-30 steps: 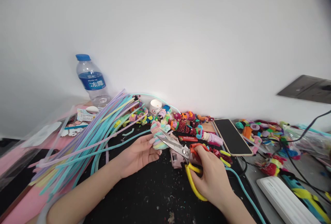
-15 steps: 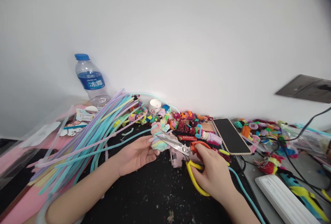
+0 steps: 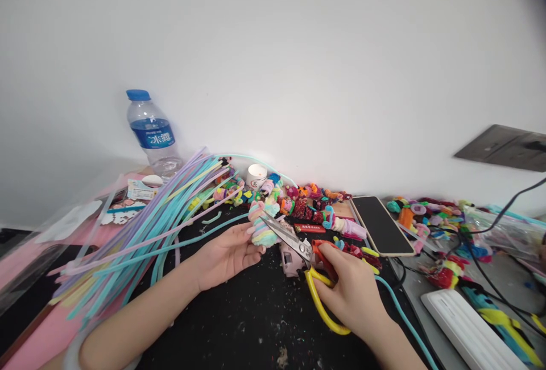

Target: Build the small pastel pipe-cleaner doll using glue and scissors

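Note:
Between the thumb and fingers of my left hand (image 3: 228,256) is a small fuzzy pipe-cleaner figure (image 3: 264,232) in pastel pink, yellow and mint. My right hand (image 3: 350,284) grips a pair of scissors (image 3: 302,247) with orange and yellow handles. Their blades point left and lie against the front of the figure; whether they cut into it I cannot tell. Below the blades, a pale pink device (image 3: 291,264) is partly covered by the scissors. Loose pastel pipe cleaners (image 3: 170,216) lie in a bundle left of my left hand.
A water bottle (image 3: 153,134) stands by the wall, a paper cup (image 3: 256,176) to its right. Finished pipe-cleaner pieces (image 3: 302,209) line the back. A phone (image 3: 381,225), a white power strip (image 3: 469,330) and dark cables (image 3: 478,250) lie to the right.
The scissor blades have tilted slightly more steeply and drawn a little closer together at the handles. The pipe-cleaner figure has turned slightly in my left hand.

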### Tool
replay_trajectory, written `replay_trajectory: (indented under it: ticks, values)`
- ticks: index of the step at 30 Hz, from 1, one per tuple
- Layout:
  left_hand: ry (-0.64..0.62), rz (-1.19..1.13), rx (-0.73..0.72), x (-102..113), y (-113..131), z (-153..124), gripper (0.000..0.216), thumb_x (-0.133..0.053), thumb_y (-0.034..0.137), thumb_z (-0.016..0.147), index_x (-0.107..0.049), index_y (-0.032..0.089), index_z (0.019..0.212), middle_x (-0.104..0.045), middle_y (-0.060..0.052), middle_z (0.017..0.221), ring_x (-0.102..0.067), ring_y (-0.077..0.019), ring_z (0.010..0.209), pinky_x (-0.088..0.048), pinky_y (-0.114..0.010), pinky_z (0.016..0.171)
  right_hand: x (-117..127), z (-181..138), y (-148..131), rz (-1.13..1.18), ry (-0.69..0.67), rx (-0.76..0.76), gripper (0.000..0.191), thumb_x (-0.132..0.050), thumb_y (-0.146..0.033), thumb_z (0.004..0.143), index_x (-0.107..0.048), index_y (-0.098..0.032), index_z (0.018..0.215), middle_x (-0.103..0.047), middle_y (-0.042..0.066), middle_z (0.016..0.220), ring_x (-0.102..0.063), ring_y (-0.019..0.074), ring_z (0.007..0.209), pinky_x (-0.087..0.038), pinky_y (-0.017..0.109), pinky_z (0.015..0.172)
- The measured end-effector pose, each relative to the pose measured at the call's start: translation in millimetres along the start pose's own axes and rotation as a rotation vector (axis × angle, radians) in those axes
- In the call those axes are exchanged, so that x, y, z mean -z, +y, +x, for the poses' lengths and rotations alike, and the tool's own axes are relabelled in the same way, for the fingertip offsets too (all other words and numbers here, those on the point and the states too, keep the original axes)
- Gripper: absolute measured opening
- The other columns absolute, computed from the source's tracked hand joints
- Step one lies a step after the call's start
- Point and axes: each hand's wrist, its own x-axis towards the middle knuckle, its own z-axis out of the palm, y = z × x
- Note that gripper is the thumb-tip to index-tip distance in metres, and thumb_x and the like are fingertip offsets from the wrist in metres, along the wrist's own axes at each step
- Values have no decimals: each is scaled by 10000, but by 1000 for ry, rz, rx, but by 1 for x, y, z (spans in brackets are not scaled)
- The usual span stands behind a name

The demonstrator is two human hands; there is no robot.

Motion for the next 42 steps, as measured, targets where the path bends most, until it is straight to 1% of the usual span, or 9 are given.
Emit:
replay_trajectory:
  ticks: [6, 12, 17, 21, 26, 31, 34, 38, 42]
  values:
    - [13, 7, -24, -2, 0, 1, 155, -662, 150, 759, -628, 111, 906, -675, -46, 767, -666, -127, 677, -569, -204, 639, 1, 0, -1, -47, 6, -12, 136, -557, -254, 702, -521, -209, 825, -626, 5, 686, -589, 203, 612, -355, 253, 540]
    - [21, 8, -54, -2, -1, 3, 143, -656, 134, 763, -629, 115, 902, -665, -43, 771, -661, -123, 679, -569, -210, 647, 0, 0, -4, -79, 7, -37, 156, -556, -272, 709, -506, -214, 844, -624, 4, 669, -592, 213, 610, -335, 256, 529]
    - [21, 23, -77, 0, -3, 3, 114, -633, 126, 782, -631, 108, 895, -659, -50, 773, -655, -119, 687, -567, -209, 653, 0, 0, -7, -61, 8, -43, 163, -562, -261, 711, -545, -213, 866, -640, -1, 667, -603, 204, 592, -346, 248, 521]
    - [20, 28, -83, 0, -3, 3, 106, -626, 132, 790, -631, 110, 894, -655, -48, 774, -653, -118, 690, -568, -212, 664, -1, 0, -7, -46, 38, -33, 134, -584, -240, 693, -579, -213, 824, -660, -5, 654, -618, 189, 567, -350, 234, 504]
    - [60, 35, -77, -2, -4, 2, 122, -640, 129, 776, -624, 112, 897, -651, -50, 774, -652, -122, 687, -568, -212, 655, -4, 1, -5, -32, 74, -12, 83, -584, -245, 708, -590, -213, 784, -682, -6, 688, -644, 178, 586, -367, 219, 502]
    - [80, 44, -75, -4, -3, 2, 134, -646, 142, 773, -616, 121, 902, -647, -46, 774, -649, -120, 680, -567, -213, 649, -7, 0, -3, -80, 134, 19, 52, -583, -256, 700, -569, -210, 720, -655, -8, 613, -620, 168, 523, -345, 215, 470]
    - [80, 46, -80, -4, -3, 3, 144, -661, 139, 760, -616, 121, 896, -648, -45, 769, -648, -119, 681, -566, -212, 653, -10, -1, -1, -110, 169, 37, 89, -584, -276, 701, -540, -207, 667, -620, -12, 556, -587, 155, 474, -325, 212, 455]
    - [61, 50, -77, -4, -3, 2, 156, -666, 147, 755, -615, 118, 900, -642, -45, 771, -643, -119, 688, -562, -210, 655, -11, -2, 1, -122, 200, 65, 119, -555, -286, 734, -530, -201, 654, -597, -13, 534, -555, 140, 448, -315, 209, 451]
    - [76, 57, -78, -4, -3, 1, 129, -641, 141, 770, -604, 123, 893, -632, -42, 761, -638, -119, 684, -561, -209, 647, -11, -3, 1, -98, 236, 92, 153, -516, -287, 756, -518, -199, 631, -546, -22, 482, -510, 126, 411, -303, 207, 435]
